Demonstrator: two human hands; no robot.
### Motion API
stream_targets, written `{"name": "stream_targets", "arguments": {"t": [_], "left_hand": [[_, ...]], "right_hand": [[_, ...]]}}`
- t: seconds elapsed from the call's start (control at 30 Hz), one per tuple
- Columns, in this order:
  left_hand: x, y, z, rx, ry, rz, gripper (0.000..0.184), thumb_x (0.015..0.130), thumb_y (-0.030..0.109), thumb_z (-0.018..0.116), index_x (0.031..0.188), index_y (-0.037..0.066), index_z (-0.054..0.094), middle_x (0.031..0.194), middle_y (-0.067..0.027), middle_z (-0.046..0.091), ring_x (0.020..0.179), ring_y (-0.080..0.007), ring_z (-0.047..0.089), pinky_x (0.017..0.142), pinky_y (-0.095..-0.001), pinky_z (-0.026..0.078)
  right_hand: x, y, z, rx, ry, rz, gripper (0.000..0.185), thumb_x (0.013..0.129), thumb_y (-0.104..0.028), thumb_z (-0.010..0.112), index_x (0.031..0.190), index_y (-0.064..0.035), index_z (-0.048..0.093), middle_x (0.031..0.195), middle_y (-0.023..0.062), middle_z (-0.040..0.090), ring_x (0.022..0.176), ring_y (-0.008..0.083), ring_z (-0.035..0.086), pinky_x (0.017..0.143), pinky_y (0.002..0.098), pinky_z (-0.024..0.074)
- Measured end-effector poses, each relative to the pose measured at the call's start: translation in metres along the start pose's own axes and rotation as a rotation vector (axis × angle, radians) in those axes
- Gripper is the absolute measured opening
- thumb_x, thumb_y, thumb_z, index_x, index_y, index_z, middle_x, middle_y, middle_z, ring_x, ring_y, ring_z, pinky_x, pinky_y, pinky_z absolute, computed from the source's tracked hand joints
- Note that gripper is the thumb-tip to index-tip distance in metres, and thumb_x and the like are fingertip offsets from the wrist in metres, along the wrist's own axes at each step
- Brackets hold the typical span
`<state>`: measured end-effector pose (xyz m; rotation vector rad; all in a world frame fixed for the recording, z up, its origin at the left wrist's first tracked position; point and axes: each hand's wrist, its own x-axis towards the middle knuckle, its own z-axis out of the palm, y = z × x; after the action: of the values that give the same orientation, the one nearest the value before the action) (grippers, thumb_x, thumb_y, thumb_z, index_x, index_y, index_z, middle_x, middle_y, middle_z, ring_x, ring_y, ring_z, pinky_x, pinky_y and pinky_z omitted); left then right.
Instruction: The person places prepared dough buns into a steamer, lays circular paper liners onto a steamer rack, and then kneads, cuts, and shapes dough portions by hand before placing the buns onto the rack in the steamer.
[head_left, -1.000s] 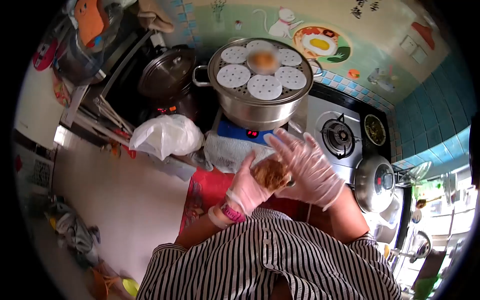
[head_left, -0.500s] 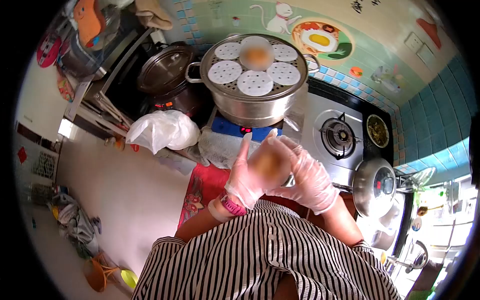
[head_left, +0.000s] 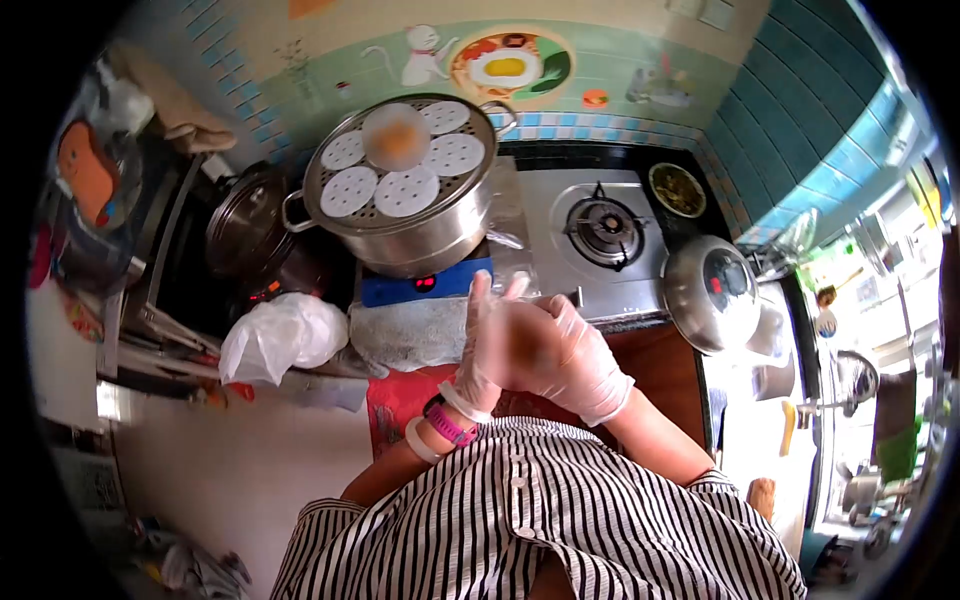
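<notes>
"Where do we find the lump?"

"We record the brown lump (head_left: 525, 343) between the two gloved hands, in front of the striped shirt (head_left: 530, 500) and on the near side of the cooker (head_left: 430, 285). Its outline is blurred."

"Condition of the hands?"

"On the left hand (head_left: 482, 350) we note two fingers raised and spread, with the palm against the lump's left side. The right hand (head_left: 580, 365) is curved about the lump's right side. Blur covers its fingertips, so we cannot tell whether they pinch. We also log a pink strap (head_left: 450, 426) on the left wrist."

"And the surroundings?"

"At the far left of the hands we observe the steamer (head_left: 420, 240), upright on the blue cooker. White paper rounds (head_left: 407, 191) lie on its perforated top, with a blurred orange-brown patch (head_left: 397, 138) among them, toward the far side. A grey cloth (head_left: 415, 337) lies just on the near side of the cooker."

"Further left?"

"We list a white bag (head_left: 285, 336) and, beyond it, a dark lidded pot (head_left: 245, 222)."

"To the right?"

"We see a burner (head_left: 604, 228), with no pan on it; a bowl (head_left: 677, 190) of dark green food beyond it; and a domed metal lid (head_left: 712, 295) nearer, on the right."
</notes>
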<state>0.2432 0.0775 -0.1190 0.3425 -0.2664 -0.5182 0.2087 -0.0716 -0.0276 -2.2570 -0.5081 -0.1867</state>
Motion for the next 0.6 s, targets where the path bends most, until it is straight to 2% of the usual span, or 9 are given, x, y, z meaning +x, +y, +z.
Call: {"name": "stream_targets", "arguments": {"t": [0.03, 0.1, 0.17, 0.23, 0.3, 0.33, 0.47, 0.5, 0.6], "left_hand": [[-0.007, 0.002, -0.004, -0.052, 0.001, -0.023, 0.072, 0.109, 0.059, 0.028, 0.163, 0.013, 0.023, 0.161, -0.0163, 0.037, 0.146, -0.0247, 0.039, 0.121, -0.0403, 0.033], [-0.021, 0.022, 0.039, 0.281, 0.414, -0.183, 0.08, 0.104, 0.068, 0.031, 0.156, 0.007, 0.041, 0.15, -0.0133, 0.052, 0.138, -0.0243, 0.049, 0.116, -0.0414, 0.039], [-0.04, 0.019, 0.002, -0.157, 0.371, -0.287, 0.075, 0.102, 0.065, 0.043, 0.153, 0.01, 0.046, 0.144, -0.0125, 0.058, 0.129, -0.0293, 0.057, 0.108, -0.0461, 0.047], [-0.061, 0.014, -0.021, -0.395, 0.324, -0.292, 0.066, 0.102, 0.058, 0.05, 0.15, 0.013, 0.049, 0.143, -0.0132, 0.059, 0.127, -0.0326, 0.059, 0.103, -0.0501, 0.051], [-0.085, -0.003, -0.063, 0.134, 0.303, -0.139, 0.056, 0.106, 0.049, 0.047, 0.147, 0.011, 0.052, 0.142, -0.0112, 0.06, 0.125, -0.0307, 0.061, 0.103, -0.0475, 0.051], [-0.091, -0.004, -0.063, 0.188, 0.292, -0.144, 0.054, 0.107, 0.047, 0.046, 0.146, 0.01, 0.052, 0.141, -0.0109, 0.061, 0.124, -0.0302, 0.061, 0.103, -0.0469, 0.052], [-0.115, -0.015, -0.064, 0.096, 0.407, -0.365, 0.045, 0.092, 0.025, 0.065, 0.129, 0.001, 0.058, 0.12, -0.0126, 0.066, 0.111, -0.0317, 0.06, 0.105, -0.0406, 0.042], [-0.12, -0.019, -0.066, 0.118, 0.375, -0.393, 0.041, 0.1, 0.029, 0.053, 0.132, 0.003, 0.059, 0.124, -0.0118, 0.066, 0.113, -0.029, 0.062, 0.102, -0.0404, 0.048], [-0.118, -0.033, -0.061, 0.299, 0.273, -0.48, 0.043, 0.107, 0.034, 0.044, 0.135, 0.006, 0.059, 0.132, -0.0116, 0.065, 0.12, -0.0276, 0.062, 0.103, -0.0422, 0.05]], "right_hand": [[-0.004, -0.007, 0.003, -0.078, 0.035, -0.035, 0.066, 0.077, -0.024, 0.083, 0.137, -0.0138, 0.057, 0.113, 0.0185, 0.06, 0.095, 0.0389, 0.066, 0.082, 0.0455, 0.0563], [-0.011, -0.025, 0.006, -0.166, 0.035, 0.018, 0.063, 0.079, -0.027, 0.08, 0.137, -0.0148, 0.058, 0.106, 0.015, 0.061, 0.09, 0.0353, 0.068, 0.077, 0.0451, 0.0573], [-0.019, -0.034, 0.014, -0.28, -0.048, 0.094, 0.065, 0.08, -0.03, 0.078, 0.139, -0.0155, 0.057, 0.1, 0.0132, 0.062, 0.09, 0.032, 0.068, 0.076, 0.0436, 0.0576], [-0.032, -0.036, 0.033, -0.359, -0.043, 0.065, 0.079, 0.077, -0.032, 0.081, 0.148, -0.017, 0.048, 0.113, 0.0139, 0.063, 0.09, 0.0303, 0.069, 0.076, 0.0426, 0.0578], [-0.043, -0.046, 0.045, -0.365, -0.046, 0.066, 0.091, 0.074, -0.033, 0.084, 0.153, -0.0186, 0.041, 0.142, 0.0155, 0.056, 0.09, 0.0293, 0.069, 0.076, 0.0422, 0.0578], [-0.048, -0.054, 0.05, -0.393, -0.105, 0.143, 0.096, 0.071, -0.036, 0.086, 0.153, -0.0187, 0.041, 0.152, 0.0151, 0.049, 0.087, 0.0298, 0.069, 0.077, 0.0413, 0.0569], [-0.076, -0.078, 0.053, -0.44, 0.035, 0.218, 0.085, 0.064, -0.035, 0.089, 0.139, -0.0159, 0.053, 0.134, 0.0123, 0.058, 0.096, 0.0302, 0.066, 0.083, 0.0424, 0.0544], [-0.084, -0.081, 0.051, -0.431, 0.117, 0.207, 0.08, 0.062, -0.035, 0.09, 0.133, -0.015, 0.057, 0.128, 0.0116, 0.06, 0.101, 0.0299, 0.064, 0.085, 0.0429, 0.0534], [-0.118, -0.078, 0.053, -0.485, 0.227, 0.416, 0.073, 0.06, -0.032, 0.09, 0.124, -0.0131, 0.061, 0.116, 0.0099, 0.061, 0.111, 0.0292, 0.06, 0.089, 0.0438, 0.0524]]}}
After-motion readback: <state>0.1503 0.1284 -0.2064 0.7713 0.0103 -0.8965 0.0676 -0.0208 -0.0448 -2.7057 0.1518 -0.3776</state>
